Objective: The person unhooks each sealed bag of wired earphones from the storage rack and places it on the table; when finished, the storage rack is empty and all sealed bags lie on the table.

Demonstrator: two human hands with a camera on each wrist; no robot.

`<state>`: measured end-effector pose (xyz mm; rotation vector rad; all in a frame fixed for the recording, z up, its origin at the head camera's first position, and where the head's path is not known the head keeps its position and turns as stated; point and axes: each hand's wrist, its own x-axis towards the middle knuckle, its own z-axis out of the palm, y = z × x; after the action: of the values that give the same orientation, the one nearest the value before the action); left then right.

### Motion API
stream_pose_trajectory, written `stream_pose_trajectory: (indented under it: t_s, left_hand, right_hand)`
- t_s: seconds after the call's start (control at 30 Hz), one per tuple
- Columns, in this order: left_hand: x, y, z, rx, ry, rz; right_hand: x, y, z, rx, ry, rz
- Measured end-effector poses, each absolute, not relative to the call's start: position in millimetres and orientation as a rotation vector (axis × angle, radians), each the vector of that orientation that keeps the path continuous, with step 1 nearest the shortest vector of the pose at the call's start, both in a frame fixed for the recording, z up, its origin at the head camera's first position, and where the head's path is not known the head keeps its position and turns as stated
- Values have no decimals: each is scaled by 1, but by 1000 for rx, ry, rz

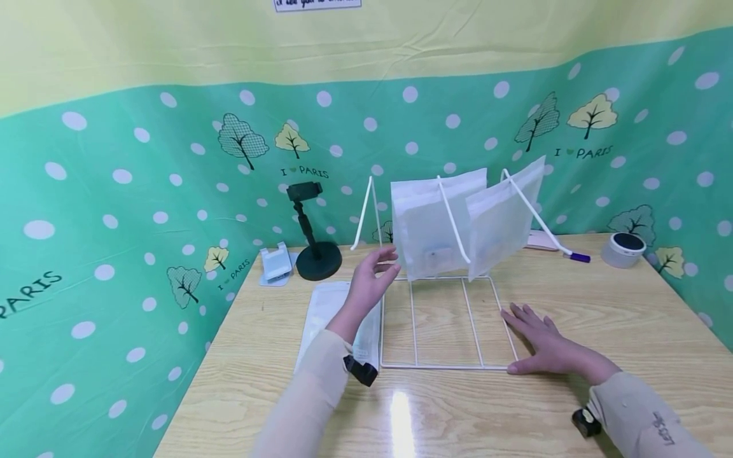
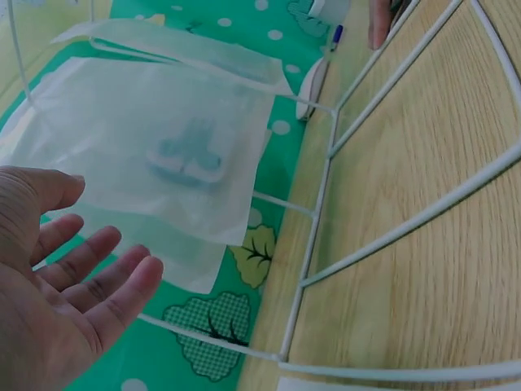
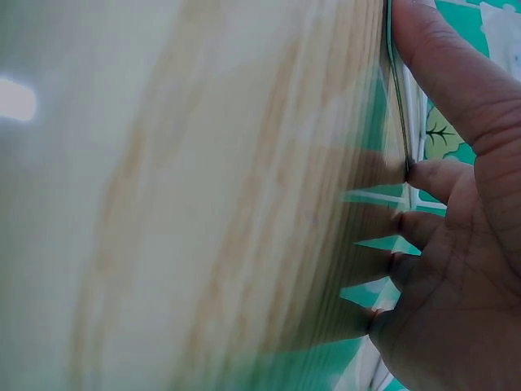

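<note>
A white wire rack (image 1: 446, 367) stands on the table, its upright prongs rising at the back. Between the prongs lean translucent white bags: one group (image 1: 426, 222) at the middle, another bag (image 1: 506, 219) to the right. Through a bag (image 2: 89, 122) in the left wrist view a dark, blurred shape shows. My left hand (image 1: 369, 283) is raised at the rack's left side, beside the middle bags, fingers loosely bent with nothing in them. With fingers spread, my right hand (image 1: 541, 340) rests at the rack's right rail, thumb by its front corner.
Left of the rack lies a flat pale packet (image 1: 328, 305), partly behind my left arm. A black stand (image 1: 319, 261) and a light-blue holder (image 1: 277, 262) stand farther back. A purple-capped pen (image 1: 579, 257) and a round white container (image 1: 623, 251) are at the back right.
</note>
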<state>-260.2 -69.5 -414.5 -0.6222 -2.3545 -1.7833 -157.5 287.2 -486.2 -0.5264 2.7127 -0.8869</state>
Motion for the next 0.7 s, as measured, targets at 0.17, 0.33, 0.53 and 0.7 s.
stream_pose_trajectory:
  t_s: [0.17,0.33,0.53,0.7]
  left_hand:
    - [-265,-60,-410,-552,-2360,-1872]
    - [-269,-54,-409,-450,-2337,-2006]
    - [-273,-48,-407,-369,-2283,-2129]
    - [-278,-41,-406,-365,-2287,-2143]
  right_hand:
    - [-157,287,-486,-537,2711,-900]
    - [-157,286,-486,-530,2715,-893]
    - [-157,284,-486,-517,2713,-890]
    - [-157,286,-487,-531,2720,-887]
